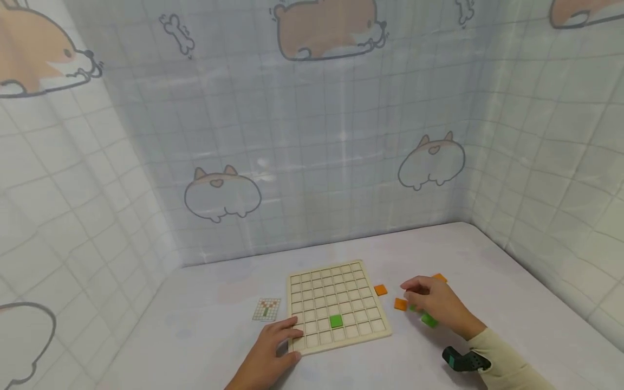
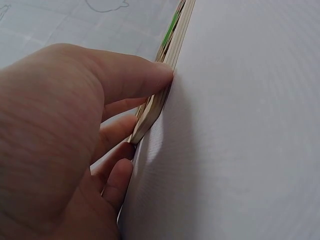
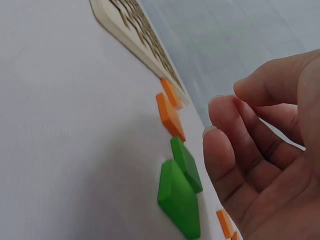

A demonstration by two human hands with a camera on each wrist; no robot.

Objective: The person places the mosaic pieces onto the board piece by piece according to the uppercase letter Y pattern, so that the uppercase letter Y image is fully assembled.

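Observation:
A pale wooden grid board [image 1: 322, 341] lies on the table with one green square tile [image 1: 336, 321] in a cell near its front. My left hand [image 1: 270, 346] holds the board's near left corner, thumb on the front edge and fingers over the left side. To the right of the board, my right hand [image 1: 436, 303] hovers over loose tiles, its fingers loosely bent. No tile shows between those fingers in the right wrist view. Beneath it are two green tiles [image 3: 180, 202], touching each other, and beside them an orange tile [image 1: 401, 304].
Left of the board lies a small pattern card [image 1: 266, 309] with a grid print. Another orange tile [image 1: 381, 290] sits by the board's right edge, and more orange [image 1: 440, 277] shows behind the right hand. Cloth walls [image 1: 312, 135] with dog drawings enclose the table.

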